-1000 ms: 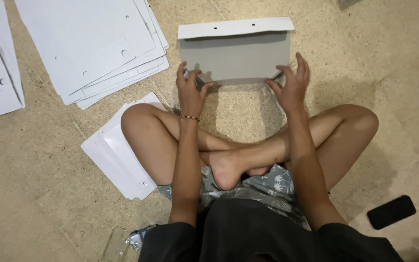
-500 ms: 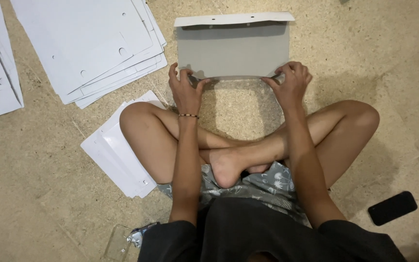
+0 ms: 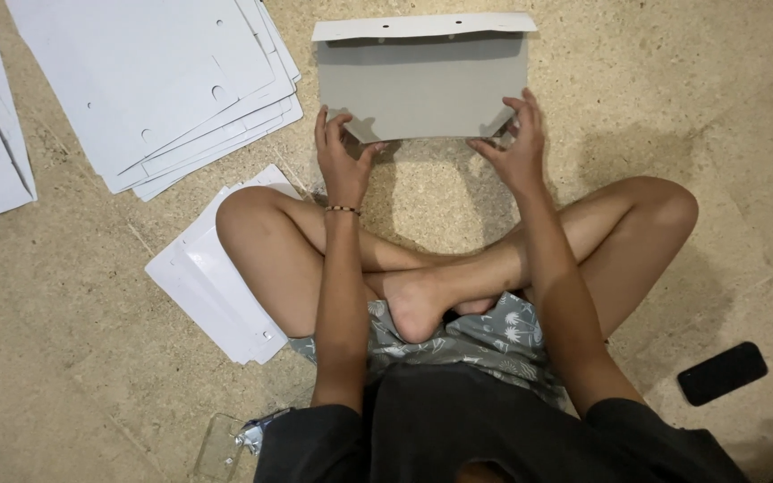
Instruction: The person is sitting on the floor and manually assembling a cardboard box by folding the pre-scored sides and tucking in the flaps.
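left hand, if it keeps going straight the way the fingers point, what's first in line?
The left hand points away from the body, already touching the grey cardboard panel; beyond it, probably the folded white flap.

an informal floor workspace, likely a home or small packing room: a bare speckled floor (image 3: 744,134) with stacks of flat white die-cut card sheets (image 3: 154,80), a black phone (image 3: 722,373) lying loose, bare crossed legs (image 3: 458,259).

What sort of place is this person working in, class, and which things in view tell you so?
Probably an informal floor workspace, perhaps at home: the person sits cross-legged on a speckled floor, both hands on a grey card panel, with stacks of white die-cut sheets and a phone nearby.
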